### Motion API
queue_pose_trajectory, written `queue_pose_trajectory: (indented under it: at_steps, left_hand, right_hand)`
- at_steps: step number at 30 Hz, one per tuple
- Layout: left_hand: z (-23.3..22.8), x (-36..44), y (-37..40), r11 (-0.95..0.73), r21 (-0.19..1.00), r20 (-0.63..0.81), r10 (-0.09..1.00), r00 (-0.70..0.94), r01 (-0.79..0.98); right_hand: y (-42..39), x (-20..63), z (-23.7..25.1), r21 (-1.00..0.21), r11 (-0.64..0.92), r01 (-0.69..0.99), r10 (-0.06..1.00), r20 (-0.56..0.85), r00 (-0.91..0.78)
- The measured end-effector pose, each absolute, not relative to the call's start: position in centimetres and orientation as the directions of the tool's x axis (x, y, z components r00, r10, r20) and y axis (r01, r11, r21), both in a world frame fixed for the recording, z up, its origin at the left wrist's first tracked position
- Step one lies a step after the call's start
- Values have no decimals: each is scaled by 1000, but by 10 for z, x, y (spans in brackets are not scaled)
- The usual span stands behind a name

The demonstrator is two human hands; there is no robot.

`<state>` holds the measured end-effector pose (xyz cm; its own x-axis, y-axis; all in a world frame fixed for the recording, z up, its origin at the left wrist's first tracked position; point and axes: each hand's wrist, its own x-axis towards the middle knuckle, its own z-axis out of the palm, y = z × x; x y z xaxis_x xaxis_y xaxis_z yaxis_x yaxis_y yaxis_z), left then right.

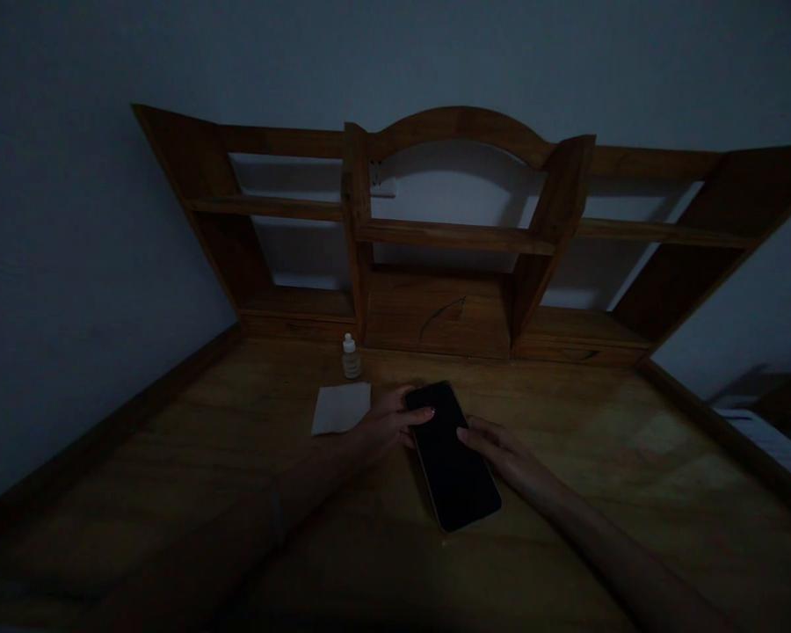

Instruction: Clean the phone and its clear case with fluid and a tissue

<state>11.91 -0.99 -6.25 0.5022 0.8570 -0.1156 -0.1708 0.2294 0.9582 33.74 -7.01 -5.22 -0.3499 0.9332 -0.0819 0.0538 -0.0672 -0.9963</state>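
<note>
Dim room, wooden desk [237,492] under a shelf unit. Both hands flank a dark phone [453,457] lying flat: left hand [386,426] fingertips on its upper left edge, right hand [504,453] touching the right edge, neither closed around it. Its long axis runs away, tilted left. Tissue [341,408] and small bottle [351,357] sit just left.

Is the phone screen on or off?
Off, as far as it shows: the phone lies flat on the desk with a uniformly black screen, the left hand and right hand touching its edges.

Both hands' fingers [422,411] touch a dark phone [453,457] on the wooden desk [599,457].
</note>
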Motion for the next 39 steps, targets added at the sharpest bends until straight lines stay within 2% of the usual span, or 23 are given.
queue_pose_trajectory:
  at_steps: [11,20,31,39]
  left_hand:
    - [-57,119,-13,235,968,-147,820,553,-91]
    - [-58,124,-16,261,961,-167,817,553,-96]
    - [-56,121,-13,298,946,-197,840,505,-127]
    - [-58,125,-13,335,928,-219,846,485,-165]
  right_hand:
    - [-67,341,-64,-988,-109,111,938,-139,-317]
    - [-70,341,-58,-984,-48,174,943,-102,-318]
    - [-70,339,-55,-998,-40,46,906,-56,-420]
    - [-70,338,-61,-997,-76,-5,939,-70,-337]
